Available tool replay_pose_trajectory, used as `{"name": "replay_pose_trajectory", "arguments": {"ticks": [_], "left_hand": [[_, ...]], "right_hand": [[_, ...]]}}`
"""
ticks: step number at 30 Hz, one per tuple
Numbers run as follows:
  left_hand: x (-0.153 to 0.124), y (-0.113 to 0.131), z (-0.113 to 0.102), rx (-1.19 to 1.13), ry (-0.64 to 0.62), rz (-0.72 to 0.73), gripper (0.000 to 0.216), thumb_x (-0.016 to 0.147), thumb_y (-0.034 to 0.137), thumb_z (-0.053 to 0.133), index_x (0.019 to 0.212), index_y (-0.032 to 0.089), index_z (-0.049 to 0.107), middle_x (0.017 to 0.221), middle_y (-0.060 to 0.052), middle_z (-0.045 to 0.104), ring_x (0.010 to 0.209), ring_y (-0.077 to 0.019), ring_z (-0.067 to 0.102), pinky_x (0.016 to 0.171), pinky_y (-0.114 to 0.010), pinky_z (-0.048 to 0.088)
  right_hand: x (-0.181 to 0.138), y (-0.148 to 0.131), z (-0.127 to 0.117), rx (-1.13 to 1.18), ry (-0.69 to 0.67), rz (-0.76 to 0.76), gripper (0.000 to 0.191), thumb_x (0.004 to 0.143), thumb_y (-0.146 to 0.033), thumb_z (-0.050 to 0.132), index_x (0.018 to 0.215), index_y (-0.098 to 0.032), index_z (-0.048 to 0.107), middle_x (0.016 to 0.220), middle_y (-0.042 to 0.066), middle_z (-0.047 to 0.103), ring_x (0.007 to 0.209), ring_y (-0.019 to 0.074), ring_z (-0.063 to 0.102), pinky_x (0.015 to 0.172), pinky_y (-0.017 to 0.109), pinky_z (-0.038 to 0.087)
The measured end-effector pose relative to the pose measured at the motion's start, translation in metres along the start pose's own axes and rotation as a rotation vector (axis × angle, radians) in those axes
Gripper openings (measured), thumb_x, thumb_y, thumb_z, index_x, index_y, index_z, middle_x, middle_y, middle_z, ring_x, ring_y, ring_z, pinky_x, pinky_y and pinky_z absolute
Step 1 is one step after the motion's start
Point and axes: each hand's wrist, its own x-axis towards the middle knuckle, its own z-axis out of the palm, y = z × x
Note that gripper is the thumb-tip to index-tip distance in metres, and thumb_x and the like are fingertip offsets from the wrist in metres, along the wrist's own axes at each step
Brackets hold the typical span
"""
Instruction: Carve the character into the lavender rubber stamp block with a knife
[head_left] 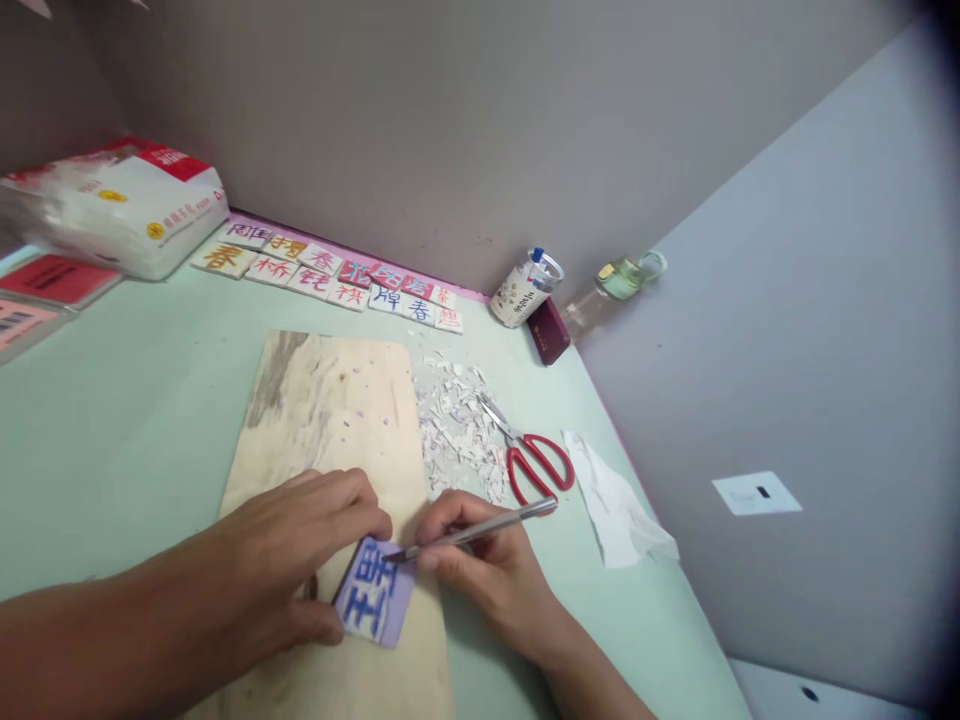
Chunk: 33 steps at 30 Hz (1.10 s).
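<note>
On the near half of the board, left hand (pixel 311 540): partly curled, with the lilac tile (pixel 394 618) gripped along its left side, the thumb set at the near corner and the fingers at the far one.
Right hand (pixel 502 575): closed in a pen-like pinch, with the slim metal tool (pixel 491 525) held between thumb and fingers close to its dark tip.
Lilac tile: laid between both hands, marked with a blue character and white patches around its strokes; the tip is brought to its far right part, though whether the surface is pressed cannot be told.
Tip: a slip could be caused by too hard a push leftward; a blue stroke might be scratched, or the left fingers reached.
Thumb: only the left side being held, the tile might be twisted if the tool's pressure is not matched.
Board (pixel 367 390): pale wood, flecked with purple, stained grey at its far left corner.
White shavings (pixel 459 430): strewn just right of the board; they could be spread by a brush of the right hand.
Red-handled scissors (pixel 516 434): laid beyond the right hand, near enough to be knocked.
Tissue (pixel 619 510): spread farther right.
Lettered tiles (pixel 322 282): set in rows on the far side, well apart from the hands.
</note>
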Motion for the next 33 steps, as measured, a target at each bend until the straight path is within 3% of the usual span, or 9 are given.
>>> {"name": "replay_pose_trajectory", "arguments": {"ticks": [8, 18, 28, 33], "left_hand": [[0.002, -0.019, 0.0, -0.08, -0.051, 0.095, 0.071, 0.07, 0.0, 0.063, 0.129, 0.039, 0.054, 0.127, 0.007, 0.06, 0.118, -0.0199, 0.053, 0.102, -0.03, 0.036], [0.002, -0.027, -0.004, -0.087, -0.055, 0.12, 0.063, 0.078, 0.008, 0.068, 0.128, 0.043, 0.056, 0.124, 0.009, 0.065, 0.118, -0.0183, 0.057, 0.101, -0.026, 0.039], [0.004, -0.029, -0.009, -0.102, -0.07, 0.179, 0.061, 0.081, 0.009, 0.07, 0.13, 0.044, 0.057, 0.126, 0.009, 0.067, 0.117, -0.0181, 0.059, 0.101, -0.025, 0.041], [0.0, -0.014, 0.0, -0.039, -0.029, 0.086, 0.069, 0.066, 0.013, 0.079, 0.127, 0.038, 0.057, 0.123, 0.006, 0.063, 0.114, -0.0218, 0.057, 0.097, -0.029, 0.043]], "right_hand": [[0.004, 0.008, 0.004, 0.11, 0.039, 0.047, 0.027, 0.084, -0.04, 0.08, 0.084, -0.017, 0.066, 0.075, -0.001, 0.065, 0.07, 0.0116, 0.056, 0.067, 0.023, 0.041], [0.005, 0.008, -0.006, 0.059, -0.054, 0.043, 0.025, 0.087, -0.039, 0.077, 0.084, -0.017, 0.067, 0.075, -0.001, 0.057, 0.07, 0.0129, 0.048, 0.065, 0.027, 0.034], [0.003, 0.003, -0.008, 0.031, -0.105, 0.077, 0.026, 0.087, -0.04, 0.076, 0.085, -0.016, 0.066, 0.079, 0.001, 0.059, 0.074, 0.0153, 0.049, 0.068, 0.03, 0.034], [0.0, 0.0, 0.0, 0.02, -0.036, 0.094, 0.029, 0.087, -0.043, 0.077, 0.087, -0.017, 0.064, 0.08, 0.0, 0.059, 0.076, 0.0151, 0.05, 0.071, 0.03, 0.035]]}}
